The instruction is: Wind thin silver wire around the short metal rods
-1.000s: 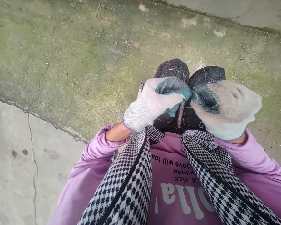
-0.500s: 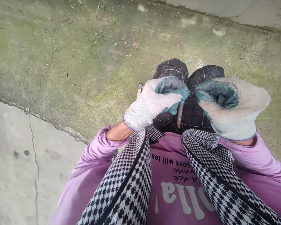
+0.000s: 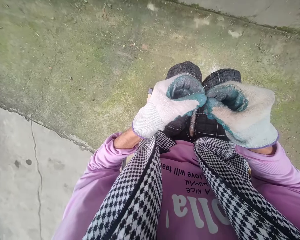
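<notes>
Both hands wear white knit gloves with teal coated palms and fingers, and they meet above my lap. My left hand [image 3: 180, 98] is closed, thumb against fingers. A thin pale strand [image 3: 196, 92], like thread or fine wire, shows at its fingertips and sticks up past them. Right beside it, my right hand [image 3: 237, 105] is closed in a pinch, its fingertips almost touching the left ones; what lies between them is too small to make out. Below the left fingertips a slim brownish rod-like piece [image 3: 192, 125] rests on the dark checked trousers [image 3: 210, 126], its upper end hidden by the glove.
Mossy concrete ground [image 3: 90, 60] spreads in front of my knees. A paler cracked slab [image 3: 15, 166] lies at left. A dark-capped tip [image 3: 150, 91] of some frame pokes out beside my left knee. Houndstooth-patterned cloth panels [image 3: 135, 186] hang over my pink top [image 3: 185, 160].
My right hand has moved left, so its fingertips now meet those of my left hand. More of the pale strand shows above the left fingers.
</notes>
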Demonstrator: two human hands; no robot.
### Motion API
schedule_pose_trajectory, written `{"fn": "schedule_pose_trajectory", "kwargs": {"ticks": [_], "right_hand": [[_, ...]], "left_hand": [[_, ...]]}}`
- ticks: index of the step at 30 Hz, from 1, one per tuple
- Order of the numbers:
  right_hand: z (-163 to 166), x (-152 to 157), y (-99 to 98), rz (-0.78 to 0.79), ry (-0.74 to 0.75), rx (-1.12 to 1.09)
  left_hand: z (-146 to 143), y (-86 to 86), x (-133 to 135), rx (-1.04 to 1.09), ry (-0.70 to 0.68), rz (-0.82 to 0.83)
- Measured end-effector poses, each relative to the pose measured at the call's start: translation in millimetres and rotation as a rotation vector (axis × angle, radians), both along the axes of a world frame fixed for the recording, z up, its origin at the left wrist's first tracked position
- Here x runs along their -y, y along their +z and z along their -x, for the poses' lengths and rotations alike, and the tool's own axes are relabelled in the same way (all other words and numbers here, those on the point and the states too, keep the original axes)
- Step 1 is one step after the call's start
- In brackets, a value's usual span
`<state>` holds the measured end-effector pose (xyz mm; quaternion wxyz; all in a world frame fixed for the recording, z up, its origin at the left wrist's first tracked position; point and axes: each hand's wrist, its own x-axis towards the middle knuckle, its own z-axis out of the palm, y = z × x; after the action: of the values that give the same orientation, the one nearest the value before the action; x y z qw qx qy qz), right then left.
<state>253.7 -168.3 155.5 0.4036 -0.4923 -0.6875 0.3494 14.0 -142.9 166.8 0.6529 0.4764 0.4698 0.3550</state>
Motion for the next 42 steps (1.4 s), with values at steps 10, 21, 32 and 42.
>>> {"fn": "schedule_pose_trajectory", "kwargs": {"ticks": [10, 21, 32, 42], "right_hand": [[9.5, -1.6, 7.4, 0.047, -0.039, -0.11], [9.2, -5.1, 1.4, 0.033, -0.048, -0.227], [8.4, -3.0, 4.3, 0.035, -0.113, -0.09], [4.4, -1.5, -3.2, 0.07, -0.108, -0.113]], "left_hand": [[1.3, 3.4, 4.3, -0.04, 0.028, -0.049], [-3.2, 12.8, 8.7, -0.034, 0.089, 0.062], [3.7, -4.0, 1.9, -0.049, 0.009, 0.022], [9.0, -1.4, 1.0, -0.084, 0.016, -0.041]]}}
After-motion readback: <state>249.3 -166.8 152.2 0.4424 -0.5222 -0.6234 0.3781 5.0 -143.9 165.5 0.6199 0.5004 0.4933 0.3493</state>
